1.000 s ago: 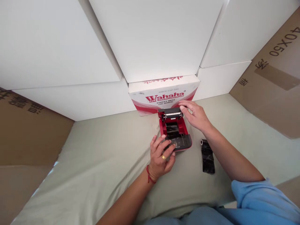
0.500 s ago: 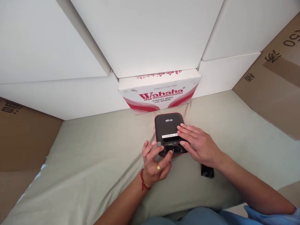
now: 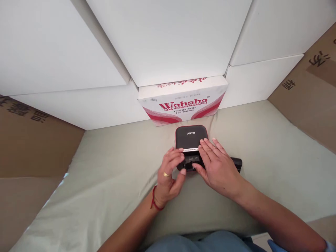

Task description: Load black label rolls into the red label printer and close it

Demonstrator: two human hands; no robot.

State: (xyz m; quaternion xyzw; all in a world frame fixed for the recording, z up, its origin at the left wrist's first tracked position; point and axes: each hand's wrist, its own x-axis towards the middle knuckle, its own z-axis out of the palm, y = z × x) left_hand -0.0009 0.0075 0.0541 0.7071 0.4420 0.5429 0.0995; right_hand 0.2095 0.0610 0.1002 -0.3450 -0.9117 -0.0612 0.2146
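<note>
A flat black device (image 3: 191, 137) with a red edge, rounded corners and a white label strip lies on the cloth. Its near part is a dark recess, partly hidden by fingers. My left hand (image 3: 170, 176), with a gold ring and a red string bracelet, is at the device's left near corner, thumb and fingers apart. Flat across the device's right side lies my right hand (image 3: 219, 168), fingers stretched out and thumb over the recess. Behind that hand, to the right, a black object (image 3: 237, 162) shows in part.
A Wahaha carton (image 3: 183, 105) stands just behind the device, against large white boxes (image 3: 168, 38). Brown cardboard boxes stand at the left (image 3: 36, 140) and right (image 3: 312, 91). Light green cloth (image 3: 118, 168) covers the surface.
My left thumb and fingers have drawn back left from the recess. My right thumb has moved left over it. The black object now shows farther up, right of the device. The view has shifted slightly.
</note>
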